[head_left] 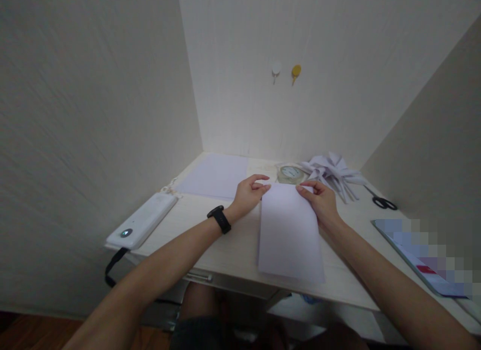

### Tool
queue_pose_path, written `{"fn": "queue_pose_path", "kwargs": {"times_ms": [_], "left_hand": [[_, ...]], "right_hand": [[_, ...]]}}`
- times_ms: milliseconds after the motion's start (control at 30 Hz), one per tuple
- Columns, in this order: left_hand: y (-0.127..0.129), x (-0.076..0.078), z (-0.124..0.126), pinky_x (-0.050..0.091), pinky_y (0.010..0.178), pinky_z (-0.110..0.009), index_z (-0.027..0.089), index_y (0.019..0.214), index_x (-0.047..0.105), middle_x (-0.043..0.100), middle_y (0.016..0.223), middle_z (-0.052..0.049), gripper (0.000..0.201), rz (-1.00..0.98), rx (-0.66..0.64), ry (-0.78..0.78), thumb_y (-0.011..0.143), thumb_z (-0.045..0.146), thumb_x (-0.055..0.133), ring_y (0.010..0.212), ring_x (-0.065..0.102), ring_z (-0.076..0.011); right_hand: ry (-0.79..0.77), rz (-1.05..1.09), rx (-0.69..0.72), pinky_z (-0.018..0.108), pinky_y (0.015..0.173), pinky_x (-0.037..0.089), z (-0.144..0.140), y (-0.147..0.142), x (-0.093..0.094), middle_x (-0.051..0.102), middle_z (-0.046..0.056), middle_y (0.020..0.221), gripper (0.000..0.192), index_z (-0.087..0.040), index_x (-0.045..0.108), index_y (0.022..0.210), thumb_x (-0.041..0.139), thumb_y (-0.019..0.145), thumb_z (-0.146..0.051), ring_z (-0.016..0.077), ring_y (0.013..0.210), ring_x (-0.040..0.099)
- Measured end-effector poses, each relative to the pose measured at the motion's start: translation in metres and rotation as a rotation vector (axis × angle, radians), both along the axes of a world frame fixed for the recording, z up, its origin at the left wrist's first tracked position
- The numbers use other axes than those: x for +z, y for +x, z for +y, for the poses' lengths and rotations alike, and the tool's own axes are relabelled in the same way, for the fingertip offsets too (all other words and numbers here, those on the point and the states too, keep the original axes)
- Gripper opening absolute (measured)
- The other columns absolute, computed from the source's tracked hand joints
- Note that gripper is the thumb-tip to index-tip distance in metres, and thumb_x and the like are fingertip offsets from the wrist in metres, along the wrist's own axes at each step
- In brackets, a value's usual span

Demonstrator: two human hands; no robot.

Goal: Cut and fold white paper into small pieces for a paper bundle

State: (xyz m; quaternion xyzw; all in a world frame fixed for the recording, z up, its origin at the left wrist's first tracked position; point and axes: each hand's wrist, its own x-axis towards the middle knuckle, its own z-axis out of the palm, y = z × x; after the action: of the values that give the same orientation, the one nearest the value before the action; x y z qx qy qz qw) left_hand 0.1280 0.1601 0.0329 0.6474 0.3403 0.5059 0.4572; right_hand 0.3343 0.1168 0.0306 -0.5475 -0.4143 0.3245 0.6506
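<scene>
White sheet of paper (pixel 290 229), one, blank on its visible face: located at the centre front of the pale desk (pixel 236 254), its lower edge lying close to the desk's front edge. The sheet's far left corner is gripped between thumb and fingers of the left hand (pixel 250 192), and its far right corner is pinched likewise by the right hand (pixel 323 202); whether it is fully flat on the desk cannot be told. Black wristwatch (pixel 219 219), worn on the left wrist; its face is turned away. Further white paper (pixel 216 174), laid flat at the back left. Roll of tape (pixel 291 174), placed just beyond the held sheet; a pale round label with dark marks is borne at its centre, too small to be read. Folded white paper pieces (pixel 330 172), heaped at the back right. Black-handled scissors (pixel 384 203), set to the right of the heap, near the side wall. Flat rectangular item (pixel 391 229), at the right edge, covered largely by mosaic; a red patch is seen, any lettering is unreadable. White device (pixel 146 219), at the left edge, marked with a dark disc in which a small green light is shown; a black strap (pixel 112 267) hangs beside it. Wall hooks, two: one white (pixel 276 68), one yellow (pixel 296 70), mounted side by side.
</scene>
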Motion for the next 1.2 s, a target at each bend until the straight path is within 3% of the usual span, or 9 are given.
{"fn": "queue_pose_path", "kwargs": {"times_ms": [233,667,1200], "left_hand": [[-0.0007,-0.0017,0.0001,0.040,0.049,-0.019,0.017,0.099,0.061,0.064,0.060,0.002,0.029,-0.023,0.004,0.003,0.076,0.031,0.072,0.050,0.055,-0.0098],[-0.0018,-0.0092,0.0043,0.050,0.058,-0.020,0.019,0.101,0.065,0.070,0.071,0.000,0.029,0.018,0.053,0.082,0.076,0.030,0.074,0.067,0.069,-0.0138],[-0.0008,-0.0065,0.0012,0.046,0.057,-0.019,0.018,0.098,0.069,0.068,0.067,0.001,0.029,0.007,0.078,0.069,0.072,0.030,0.076,0.060,0.063,-0.0108]], "right_hand": [[0.004,0.061,0.017,0.026,0.044,0.036,-0.0017,-0.0017,0.0021,0.057,-0.005,0.055,0.050,-0.020,0.069,0.078,0.092,0.041,-0.044,0.0122,0.047,0.048],[0.011,0.079,0.031,0.029,0.048,0.040,-0.0039,-0.0037,0.0073,0.060,-0.003,0.056,0.051,-0.020,0.067,0.078,0.092,0.040,-0.044,0.0141,0.048,0.051],[-0.007,0.090,0.033,0.028,0.048,0.036,-0.0010,-0.0003,0.0043,0.057,-0.003,0.055,0.048,-0.019,0.073,0.077,0.091,0.039,-0.043,0.0130,0.049,0.048]]}}
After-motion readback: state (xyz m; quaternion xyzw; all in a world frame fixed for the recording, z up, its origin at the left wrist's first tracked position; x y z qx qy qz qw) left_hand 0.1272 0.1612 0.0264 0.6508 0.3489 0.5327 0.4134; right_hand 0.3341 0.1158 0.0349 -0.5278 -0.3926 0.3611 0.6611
